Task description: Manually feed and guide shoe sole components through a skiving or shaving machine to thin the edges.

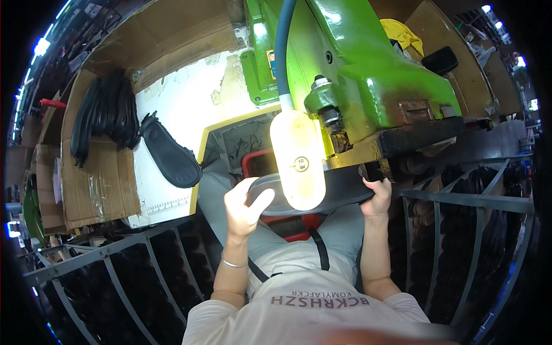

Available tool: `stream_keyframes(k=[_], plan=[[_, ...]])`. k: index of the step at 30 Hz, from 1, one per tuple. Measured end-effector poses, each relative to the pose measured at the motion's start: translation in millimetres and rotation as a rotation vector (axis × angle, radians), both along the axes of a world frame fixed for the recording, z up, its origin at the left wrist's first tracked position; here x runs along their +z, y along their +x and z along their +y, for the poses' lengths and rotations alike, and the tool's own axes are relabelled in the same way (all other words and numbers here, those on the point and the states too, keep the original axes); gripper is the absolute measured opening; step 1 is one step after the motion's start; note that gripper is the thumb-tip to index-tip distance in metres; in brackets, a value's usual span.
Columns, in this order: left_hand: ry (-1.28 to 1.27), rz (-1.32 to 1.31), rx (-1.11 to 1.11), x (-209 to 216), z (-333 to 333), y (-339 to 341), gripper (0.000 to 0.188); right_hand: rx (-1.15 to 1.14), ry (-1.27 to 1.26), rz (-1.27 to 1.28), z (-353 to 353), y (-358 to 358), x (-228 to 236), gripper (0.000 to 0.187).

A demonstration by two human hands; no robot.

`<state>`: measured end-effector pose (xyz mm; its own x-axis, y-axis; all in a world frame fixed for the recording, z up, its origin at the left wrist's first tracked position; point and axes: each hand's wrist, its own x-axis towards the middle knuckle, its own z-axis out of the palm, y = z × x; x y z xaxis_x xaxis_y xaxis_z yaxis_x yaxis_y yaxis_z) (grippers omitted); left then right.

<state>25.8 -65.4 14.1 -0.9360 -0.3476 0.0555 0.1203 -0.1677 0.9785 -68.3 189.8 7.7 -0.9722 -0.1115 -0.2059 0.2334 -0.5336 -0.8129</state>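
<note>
Currently gripping a dark piece (343,194) with the left hand (242,208) at 1 end and the right hand (377,199) at the other, near the machine (391,75) and partly behind the lamp (299,161). Apparently positioning it there; next, probably calls for steady, level guiding.

Black shoe piece (168,150) and cardboard box (106,195) on white tabletop (185,86).
</note>
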Motion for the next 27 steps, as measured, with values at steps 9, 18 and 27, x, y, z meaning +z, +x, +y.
stream_keyframes(k=[9, 18, 27], plan=[[-0.064, -0.246, -0.257, -25, -15, 46, 0.017, 0.172, 0.097, 0.075, -46, -8, 19, 0.035], [-0.31, 0.032, -0.163, 2, 49, -43, 0.015, 0.249, 0.224, 0.105, -46, 29, 5, 0.046], [-0.26, 0.089, -0.094, -16, 60, -19, 0.027, 0.503, 0.263, -0.137, 36, 133, -47, 0.036]])
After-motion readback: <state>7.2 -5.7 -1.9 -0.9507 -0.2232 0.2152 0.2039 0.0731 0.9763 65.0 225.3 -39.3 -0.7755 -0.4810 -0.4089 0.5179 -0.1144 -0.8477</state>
